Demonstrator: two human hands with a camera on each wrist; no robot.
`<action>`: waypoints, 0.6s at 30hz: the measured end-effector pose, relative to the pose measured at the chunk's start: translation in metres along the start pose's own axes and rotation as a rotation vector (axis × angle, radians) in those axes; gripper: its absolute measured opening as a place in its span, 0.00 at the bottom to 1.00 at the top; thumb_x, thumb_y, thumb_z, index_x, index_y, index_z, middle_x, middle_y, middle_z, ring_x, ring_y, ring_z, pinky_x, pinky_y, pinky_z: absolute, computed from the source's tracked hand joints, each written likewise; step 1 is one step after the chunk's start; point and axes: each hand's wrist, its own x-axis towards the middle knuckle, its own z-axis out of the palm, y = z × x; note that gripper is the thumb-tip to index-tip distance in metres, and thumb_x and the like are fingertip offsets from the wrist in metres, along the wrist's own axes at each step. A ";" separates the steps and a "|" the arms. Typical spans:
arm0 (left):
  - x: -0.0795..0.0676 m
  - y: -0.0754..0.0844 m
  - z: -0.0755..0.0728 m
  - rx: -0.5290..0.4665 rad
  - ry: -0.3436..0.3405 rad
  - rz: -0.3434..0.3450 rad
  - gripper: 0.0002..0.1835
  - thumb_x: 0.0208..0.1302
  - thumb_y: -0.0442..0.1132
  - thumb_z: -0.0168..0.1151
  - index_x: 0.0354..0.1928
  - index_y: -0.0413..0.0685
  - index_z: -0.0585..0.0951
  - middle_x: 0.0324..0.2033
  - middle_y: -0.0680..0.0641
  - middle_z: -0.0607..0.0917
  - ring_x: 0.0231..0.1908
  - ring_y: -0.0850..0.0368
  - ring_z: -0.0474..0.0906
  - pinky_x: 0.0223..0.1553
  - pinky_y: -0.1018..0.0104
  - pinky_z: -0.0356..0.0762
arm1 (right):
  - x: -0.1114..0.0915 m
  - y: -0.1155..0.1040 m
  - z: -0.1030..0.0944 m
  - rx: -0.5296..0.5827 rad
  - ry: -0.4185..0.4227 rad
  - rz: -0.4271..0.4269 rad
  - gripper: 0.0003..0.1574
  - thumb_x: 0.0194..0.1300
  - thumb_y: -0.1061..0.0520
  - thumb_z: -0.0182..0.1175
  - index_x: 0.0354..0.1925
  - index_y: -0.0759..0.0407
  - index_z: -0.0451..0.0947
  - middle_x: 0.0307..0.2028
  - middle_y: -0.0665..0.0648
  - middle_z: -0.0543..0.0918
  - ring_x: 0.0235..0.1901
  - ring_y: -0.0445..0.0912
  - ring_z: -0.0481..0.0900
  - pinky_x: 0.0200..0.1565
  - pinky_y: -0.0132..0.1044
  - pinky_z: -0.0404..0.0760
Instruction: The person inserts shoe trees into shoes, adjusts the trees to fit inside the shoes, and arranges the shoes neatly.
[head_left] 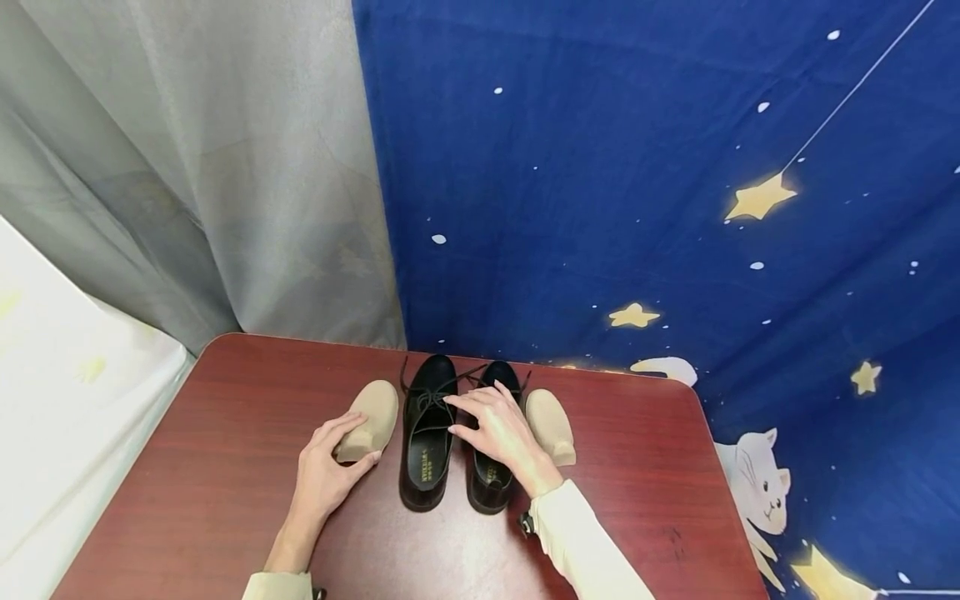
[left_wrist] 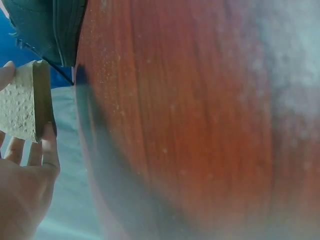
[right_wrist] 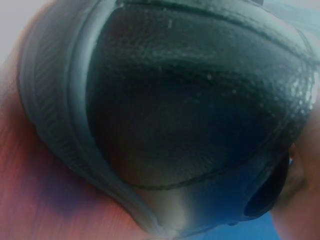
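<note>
On the left of the head view, my left hand (head_left: 322, 471) grips the heel end of a beige toe-shaped shoe insert (head_left: 380, 408), thumb on one side and fingers on the other. The left wrist view shows the insert's rough, flat end (left_wrist: 17, 102) between thumb and fingers. Two black lace-up shoes stand side by side in the middle, toes pointing away. My right hand (head_left: 502, 429) lies over the right shoe (head_left: 489, 500), fingers extended across its laces toward the left shoe (head_left: 438, 368). The right shoe's heel (right_wrist: 175, 100) fills the right wrist view.
A second beige insert (head_left: 550, 417) lies just right of the right shoe. Everything rests on a reddish-brown table (head_left: 637, 500) with rounded far corners. A grey curtain (head_left: 300, 208) and a blue star-patterned curtain (head_left: 562, 208) hang along its far edge.
</note>
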 end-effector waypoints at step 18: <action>-0.004 0.008 -0.004 -0.013 0.024 -0.011 0.35 0.40 0.40 0.84 0.56 0.56 0.84 0.55 0.54 0.83 0.58 0.55 0.73 0.58 0.84 0.58 | 0.000 0.001 0.005 0.004 0.028 -0.004 0.31 0.60 0.38 0.69 0.60 0.39 0.80 0.49 0.46 0.85 0.54 0.45 0.78 0.67 0.58 0.62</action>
